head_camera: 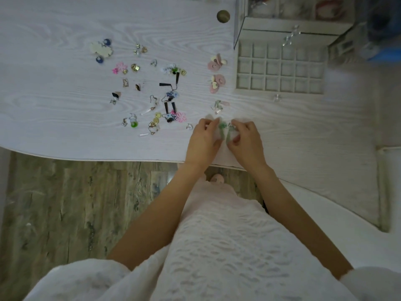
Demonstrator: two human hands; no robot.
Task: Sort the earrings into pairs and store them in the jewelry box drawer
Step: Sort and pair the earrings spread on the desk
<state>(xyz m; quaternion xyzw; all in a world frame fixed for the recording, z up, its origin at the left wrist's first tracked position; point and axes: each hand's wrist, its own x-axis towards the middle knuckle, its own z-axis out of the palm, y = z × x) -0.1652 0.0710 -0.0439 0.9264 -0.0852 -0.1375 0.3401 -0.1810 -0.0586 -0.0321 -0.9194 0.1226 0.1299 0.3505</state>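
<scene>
I could read no writing, brand or label on anything on the white table (pixel 65 131). My left hand (pixel 204 140) and right hand (pixel 246 141) worked close together near the table's front edge, each pinching one of two pale green earrings (pixel 221 129) between thumb and fingertips. The two pieces lay side by side, just apart, with their long axes running near to far and their darker green tops pointing away from me; motion blur hid finer detail.

Just beyond the hands sat a small clear-and-green earring pair (pixel 219 106), and farther on two pink flower earrings (pixel 217 72) were lined up one behind the other, just left of the drawer. The jewelry box drawer (pixel 280 70) stood pulled out toward me at the far right, its grid of square compartments showing, with a clear knob (pixel 277 97) on its near face. Behind it rose the jewelry box (pixel 293 25), whose upper tray held things too blurred for me to tell.

The unsorted earrings (pixel 152 90) were scattered across the middle of the table, left of my hands: pink flowers, black bars, gold pieces, blue-and-white ones. A cream and blue piece (pixel 102 49) lay at the far left, and a round brass-coloured object (pixel 223 16) lay at the far edge.
</scene>
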